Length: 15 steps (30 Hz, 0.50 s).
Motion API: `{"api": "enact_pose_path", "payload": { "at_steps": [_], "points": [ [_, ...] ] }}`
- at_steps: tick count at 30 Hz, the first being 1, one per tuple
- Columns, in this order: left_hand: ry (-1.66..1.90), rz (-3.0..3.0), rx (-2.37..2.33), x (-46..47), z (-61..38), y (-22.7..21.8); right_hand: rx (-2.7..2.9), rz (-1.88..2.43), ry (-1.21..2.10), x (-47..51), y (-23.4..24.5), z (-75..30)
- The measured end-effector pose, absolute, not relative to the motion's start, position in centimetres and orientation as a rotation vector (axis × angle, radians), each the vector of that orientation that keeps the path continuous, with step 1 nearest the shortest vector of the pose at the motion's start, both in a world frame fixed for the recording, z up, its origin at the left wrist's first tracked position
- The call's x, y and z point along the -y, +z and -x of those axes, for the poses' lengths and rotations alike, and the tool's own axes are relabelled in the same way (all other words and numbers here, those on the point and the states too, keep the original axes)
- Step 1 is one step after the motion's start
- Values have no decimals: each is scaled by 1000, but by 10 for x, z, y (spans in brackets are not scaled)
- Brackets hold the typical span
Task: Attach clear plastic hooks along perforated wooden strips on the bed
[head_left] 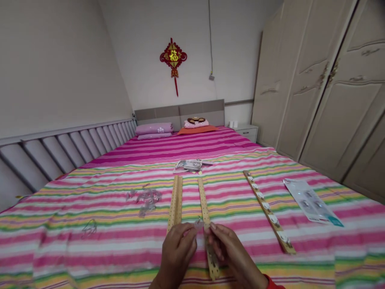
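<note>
Just in front of me, my left hand [179, 249] pinches a small clear plastic hook [198, 223] between thumb and fingertips. My right hand [226, 244] is closed close beside it, fingers curled at the edge of a narrow perforated wooden strip [203, 202]. What the right fingertips grip is hidden. The strip lies lengthwise under and between both hands, with small pieces along its near end. Left of it lies a wider pair of perforated strips [175, 200], partly behind my left hand. Loose clear hooks [149, 198] lie scattered farther left.
On the right lies a wooden strip [268, 211] bearing several white round pieces. Beyond it is a clear blister pack [313, 204]. More packaging [192, 164] lies ahead on the striped bedsheet [120, 253]. A thin wire-like tangle [89, 228] sits at left, near the bed rail [69, 146].
</note>
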<state>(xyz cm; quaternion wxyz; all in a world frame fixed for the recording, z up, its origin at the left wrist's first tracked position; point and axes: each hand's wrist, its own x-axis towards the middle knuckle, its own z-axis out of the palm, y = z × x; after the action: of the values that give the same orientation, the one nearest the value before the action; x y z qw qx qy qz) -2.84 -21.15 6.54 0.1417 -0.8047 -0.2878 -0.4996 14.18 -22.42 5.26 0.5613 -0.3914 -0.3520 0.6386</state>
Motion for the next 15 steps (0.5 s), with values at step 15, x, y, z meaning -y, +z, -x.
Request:
{"api": "enact_pose_path", "payload": {
  "at_steps": [15],
  "points": [
    [-1362, 2570, 618, 232, 6, 75, 828, 820, 1811, 224, 44, -169]
  ]
}}
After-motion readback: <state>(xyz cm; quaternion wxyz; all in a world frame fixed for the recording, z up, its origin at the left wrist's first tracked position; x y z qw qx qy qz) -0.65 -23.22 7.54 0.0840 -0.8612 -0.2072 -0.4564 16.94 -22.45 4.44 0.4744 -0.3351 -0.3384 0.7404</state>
